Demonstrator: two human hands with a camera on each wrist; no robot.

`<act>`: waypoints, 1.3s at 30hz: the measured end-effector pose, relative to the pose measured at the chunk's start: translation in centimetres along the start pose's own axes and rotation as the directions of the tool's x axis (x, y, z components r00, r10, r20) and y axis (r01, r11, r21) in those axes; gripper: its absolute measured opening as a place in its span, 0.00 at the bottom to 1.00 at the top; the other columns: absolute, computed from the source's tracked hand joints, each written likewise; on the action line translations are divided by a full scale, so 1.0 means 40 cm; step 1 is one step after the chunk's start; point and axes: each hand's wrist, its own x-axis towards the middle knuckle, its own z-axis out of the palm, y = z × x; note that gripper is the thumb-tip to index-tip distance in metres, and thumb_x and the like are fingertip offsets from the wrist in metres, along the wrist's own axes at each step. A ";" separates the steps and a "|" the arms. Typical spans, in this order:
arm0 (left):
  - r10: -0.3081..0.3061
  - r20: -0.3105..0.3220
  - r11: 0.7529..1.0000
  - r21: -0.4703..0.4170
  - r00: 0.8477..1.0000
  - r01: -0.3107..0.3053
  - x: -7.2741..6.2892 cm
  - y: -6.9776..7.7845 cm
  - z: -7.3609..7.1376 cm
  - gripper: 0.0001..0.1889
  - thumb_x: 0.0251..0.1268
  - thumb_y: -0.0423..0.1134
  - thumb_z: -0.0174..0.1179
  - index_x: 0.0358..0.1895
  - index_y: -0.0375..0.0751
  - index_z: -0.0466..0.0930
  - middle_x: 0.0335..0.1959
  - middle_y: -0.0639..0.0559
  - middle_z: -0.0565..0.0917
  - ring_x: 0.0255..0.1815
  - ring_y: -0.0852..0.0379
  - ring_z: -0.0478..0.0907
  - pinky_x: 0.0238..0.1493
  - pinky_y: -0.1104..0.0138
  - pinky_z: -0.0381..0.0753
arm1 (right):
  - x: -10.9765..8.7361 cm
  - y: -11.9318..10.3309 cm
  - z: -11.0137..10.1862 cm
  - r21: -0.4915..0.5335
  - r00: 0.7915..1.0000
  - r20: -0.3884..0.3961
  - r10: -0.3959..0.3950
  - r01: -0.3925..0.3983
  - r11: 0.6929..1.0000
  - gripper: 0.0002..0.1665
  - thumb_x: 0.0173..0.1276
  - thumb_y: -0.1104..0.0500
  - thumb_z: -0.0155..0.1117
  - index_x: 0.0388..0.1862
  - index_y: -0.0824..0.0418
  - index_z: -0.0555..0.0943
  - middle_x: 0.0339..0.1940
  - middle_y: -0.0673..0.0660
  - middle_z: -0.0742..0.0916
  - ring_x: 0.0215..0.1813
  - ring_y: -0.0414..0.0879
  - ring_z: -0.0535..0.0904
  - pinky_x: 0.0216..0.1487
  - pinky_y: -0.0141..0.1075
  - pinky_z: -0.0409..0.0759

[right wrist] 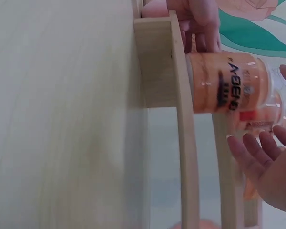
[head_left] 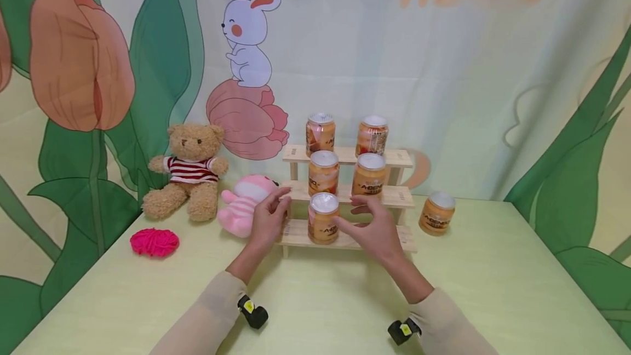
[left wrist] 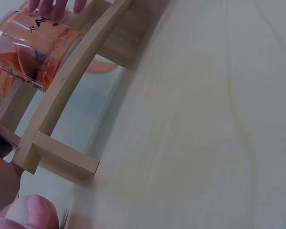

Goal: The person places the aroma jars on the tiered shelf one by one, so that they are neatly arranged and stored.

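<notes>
A small three-step wooden rack (head_left: 362, 241) holds several orange cans with silver lids, two on the top step and two on the middle. One can (head_left: 323, 226) stands upright on the lowest step, left of its centre. My left hand (head_left: 268, 217) grips the rack's left end, its fingers by the middle step; in the left wrist view it shows only at the left border. My right hand (head_left: 377, 232) is open just right of the lowest can, thumb near its side. In the right wrist view, its fingers (right wrist: 257, 155) are spread and hold nothing.
Another can (head_left: 437, 213) stands on the table right of the rack. A pink plush toy (head_left: 241, 207) sits close behind my left hand. Farther left are a teddy bear (head_left: 189, 171) and a bright pink yarn bundle (head_left: 155, 242). A printed curtain (head_left: 468, 97) hangs behind.
</notes>
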 end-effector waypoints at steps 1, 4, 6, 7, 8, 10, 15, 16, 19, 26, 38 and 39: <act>0.001 -0.001 1.000 -0.003 1.000 -0.001 0.003 -0.010 -0.001 0.17 0.76 0.34 0.56 0.62 0.31 0.78 0.31 0.21 0.72 0.23 0.56 0.67 0.22 0.73 0.66 | -0.001 0.000 -0.012 -0.002 1.000 -0.004 -0.023 0.022 1.000 0.31 0.57 0.53 0.80 0.55 0.66 0.79 0.52 0.63 0.82 0.48 0.54 0.82 0.41 0.48 0.85; 0.006 -0.018 1.000 -0.016 1.000 -0.007 0.006 -0.024 -0.001 0.17 0.75 0.36 0.57 0.61 0.33 0.80 0.30 0.24 0.73 0.23 0.57 0.67 0.22 0.74 0.66 | -0.001 0.004 -0.050 -0.028 0.995 -0.024 -0.096 0.095 0.995 0.27 0.58 0.58 0.80 0.52 0.67 0.80 0.49 0.63 0.83 0.45 0.55 0.83 0.39 0.46 0.86; 0.007 -0.028 1.000 -0.025 1.000 -0.008 0.003 -0.027 -0.001 0.16 0.75 0.36 0.58 0.60 0.35 0.81 0.29 0.28 0.73 0.22 0.58 0.67 0.21 0.74 0.66 | 0.004 0.007 -0.077 -0.044 0.991 -0.056 -0.124 0.122 0.992 0.26 0.57 0.61 0.80 0.51 0.67 0.80 0.48 0.64 0.84 0.45 0.56 0.84 0.37 0.43 0.86; 0.007 -0.032 1.000 -0.029 0.999 -0.008 0.003 -0.028 -0.001 0.15 0.75 0.36 0.58 0.59 0.36 0.81 0.28 0.29 0.74 0.22 0.58 0.67 0.21 0.74 0.66 | 0.007 0.009 -0.090 -0.048 0.989 -0.074 -0.125 0.122 0.991 0.25 0.57 0.62 0.80 0.51 0.67 0.80 0.47 0.64 0.84 0.45 0.56 0.84 0.36 0.41 0.86; 0.009 -0.038 1.000 -0.027 0.999 -0.010 0.003 -0.030 -0.002 0.15 0.74 0.37 0.59 0.59 0.36 0.82 0.28 0.31 0.74 0.22 0.59 0.67 0.21 0.74 0.66 | 0.011 0.010 -0.103 -0.053 0.988 -0.093 -0.121 0.117 0.992 0.25 0.57 0.62 0.79 0.52 0.67 0.80 0.48 0.64 0.84 0.45 0.57 0.84 0.36 0.38 0.85; 0.012 -0.041 1.000 -0.021 0.999 -0.013 0.001 -0.030 -0.003 0.15 0.74 0.37 0.59 0.59 0.36 0.82 0.27 0.34 0.74 0.22 0.59 0.67 0.21 0.74 0.66 | 0.019 0.012 -0.129 -0.061 0.986 -0.134 -0.103 0.096 0.994 0.25 0.58 0.61 0.79 0.52 0.67 0.80 0.48 0.64 0.84 0.45 0.57 0.84 0.36 0.32 0.83; 0.020 -0.034 1.000 -0.017 0.999 -0.020 0.000 -0.027 -0.002 0.16 0.75 0.38 0.59 0.59 0.36 0.82 0.29 0.28 0.74 0.23 0.56 0.67 0.21 0.74 0.66 | 0.030 0.016 -0.187 -0.110 0.975 -0.215 -0.055 0.032 0.993 0.25 0.62 0.57 0.76 0.53 0.66 0.80 0.49 0.60 0.84 0.46 0.53 0.84 0.37 0.22 0.79; 0.018 -0.031 1.000 -0.019 0.999 -0.019 -0.001 -0.025 -0.002 0.16 0.75 0.37 0.58 0.60 0.35 0.81 0.29 0.27 0.74 0.23 0.56 0.67 0.21 0.73 0.66 | 0.031 0.019 -0.197 -0.121 0.972 -0.231 -0.047 0.019 0.992 0.25 0.62 0.56 0.76 0.53 0.66 0.80 0.49 0.60 0.84 0.46 0.53 0.83 0.37 0.22 0.78; 0.015 -0.027 1.000 -0.026 1.000 -0.016 -0.001 -0.023 -0.001 0.16 0.75 0.37 0.58 0.60 0.34 0.80 0.30 0.25 0.73 0.23 0.57 0.67 0.21 0.73 0.65 | 0.035 0.038 -0.222 -0.134 0.959 -0.282 -0.015 -0.024 0.991 0.26 0.63 0.53 0.76 0.54 0.66 0.80 0.49 0.59 0.84 0.45 0.51 0.83 0.39 0.23 0.77; 0.000 -0.037 1.000 -0.019 0.999 -0.001 -0.001 -0.022 0.002 0.15 0.74 0.36 0.59 0.59 0.38 0.82 0.25 0.41 0.74 0.21 0.59 0.67 0.21 0.74 0.65 | 0.038 0.111 -0.274 -0.130 0.926 -0.358 0.123 -0.180 0.975 0.30 0.64 0.48 0.74 0.58 0.65 0.79 0.50 0.56 0.83 0.49 0.51 0.82 0.43 0.21 0.76; 0.003 -0.039 1.000 -0.019 0.999 -0.004 0.003 -0.019 0.004 0.14 0.75 0.36 0.59 0.58 0.38 0.83 0.26 0.38 0.74 0.22 0.58 0.67 0.22 0.74 0.66 | 0.028 0.186 -0.314 -0.116 0.868 -0.398 0.298 -0.370 0.922 0.42 0.63 0.42 0.72 0.67 0.65 0.72 0.61 0.61 0.79 0.62 0.54 0.74 0.58 0.40 0.76; 0.000 -0.031 1.000 -0.017 1.000 -0.001 -0.001 -0.007 0.004 0.15 0.75 0.36 0.58 0.59 0.37 0.82 0.26 0.36 0.74 0.22 0.58 0.68 0.22 0.74 0.66 | 0.026 0.191 -0.316 -0.114 0.863 -0.405 0.302 -0.375 0.920 0.42 0.63 0.42 0.72 0.67 0.65 0.71 0.62 0.61 0.78 0.62 0.54 0.74 0.59 0.43 0.75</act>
